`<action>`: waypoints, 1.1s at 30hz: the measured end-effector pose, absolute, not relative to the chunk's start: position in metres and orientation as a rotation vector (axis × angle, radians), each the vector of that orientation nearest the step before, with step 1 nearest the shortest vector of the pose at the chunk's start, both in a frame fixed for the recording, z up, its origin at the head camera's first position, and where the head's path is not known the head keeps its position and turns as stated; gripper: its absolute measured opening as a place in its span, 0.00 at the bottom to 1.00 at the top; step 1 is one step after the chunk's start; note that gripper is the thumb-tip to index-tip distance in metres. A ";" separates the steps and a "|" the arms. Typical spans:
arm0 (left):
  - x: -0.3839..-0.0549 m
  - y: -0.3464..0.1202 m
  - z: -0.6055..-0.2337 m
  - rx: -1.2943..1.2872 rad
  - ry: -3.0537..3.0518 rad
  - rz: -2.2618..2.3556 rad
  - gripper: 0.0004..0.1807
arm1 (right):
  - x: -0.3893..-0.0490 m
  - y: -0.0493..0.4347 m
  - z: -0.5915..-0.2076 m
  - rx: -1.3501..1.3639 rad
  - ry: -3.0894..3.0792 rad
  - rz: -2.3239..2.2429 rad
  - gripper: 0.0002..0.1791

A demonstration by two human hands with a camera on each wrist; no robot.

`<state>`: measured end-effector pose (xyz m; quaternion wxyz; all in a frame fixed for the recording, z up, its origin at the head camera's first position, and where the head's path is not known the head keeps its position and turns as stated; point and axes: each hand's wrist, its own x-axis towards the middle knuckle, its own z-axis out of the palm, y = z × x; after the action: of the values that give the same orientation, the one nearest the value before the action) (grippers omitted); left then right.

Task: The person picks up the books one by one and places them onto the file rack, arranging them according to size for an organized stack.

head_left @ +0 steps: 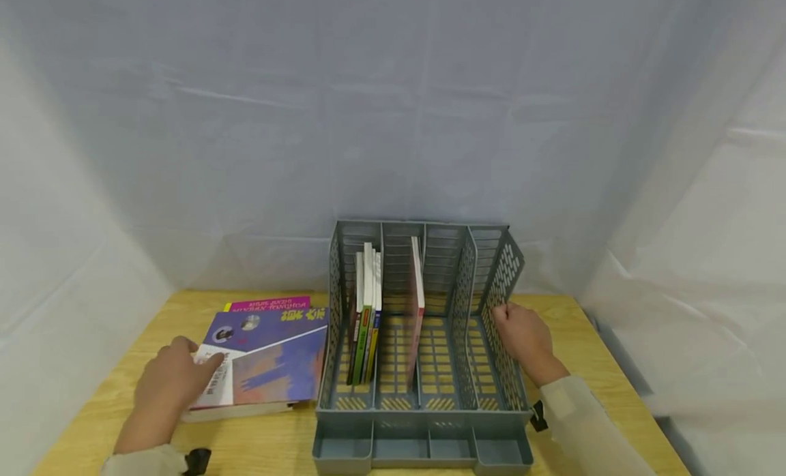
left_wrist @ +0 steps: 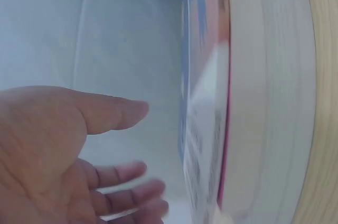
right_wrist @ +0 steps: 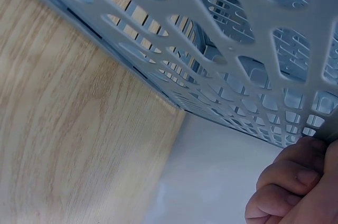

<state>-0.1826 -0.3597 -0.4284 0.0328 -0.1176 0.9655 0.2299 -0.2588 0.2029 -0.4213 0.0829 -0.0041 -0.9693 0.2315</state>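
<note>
My left hand (head_left: 170, 378) is held with fingers apart over the near left corner of a stack of books. Its top book (head_left: 279, 363) has a purple-and-white cover; a magenta book (head_left: 270, 304) sticks out behind it. In the left wrist view a gap shows between the thumb and the thick page edges (left_wrist: 269, 97). My right hand (head_left: 525, 336) grips the right side wall of a grey desk file rack (head_left: 424, 416), fingers curled against the outside of the perforated panel (right_wrist: 211, 65). Several thin books (head_left: 366, 326) stand in the rack's leftmost slot.
A thin pink-edged book (head_left: 416, 312) stands by the rack's second divider. Small open trays (head_left: 399, 449) line the rack's front. The wooden table (head_left: 252, 442) has white sheeting (head_left: 393, 121) behind and at both sides.
</note>
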 end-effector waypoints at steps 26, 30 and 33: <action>-0.169 -0.394 -0.462 -0.372 2.654 0.915 0.46 | -0.260 0.204 -0.425 -0.020 -2.873 0.716 0.23; -0.169 -0.400 -0.468 -0.402 2.653 0.987 0.39 | -0.260 0.204 -0.425 -0.024 -2.880 0.720 0.22; -0.168 -0.405 -0.471 -0.401 2.697 0.977 0.40 | -0.260 0.205 -0.426 -0.026 -2.884 0.719 0.22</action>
<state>-0.1681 -0.4052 -0.4712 0.1225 -0.1373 0.9242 0.3348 -0.2605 0.2048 -0.4255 0.0847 -0.0087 -0.9668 0.2410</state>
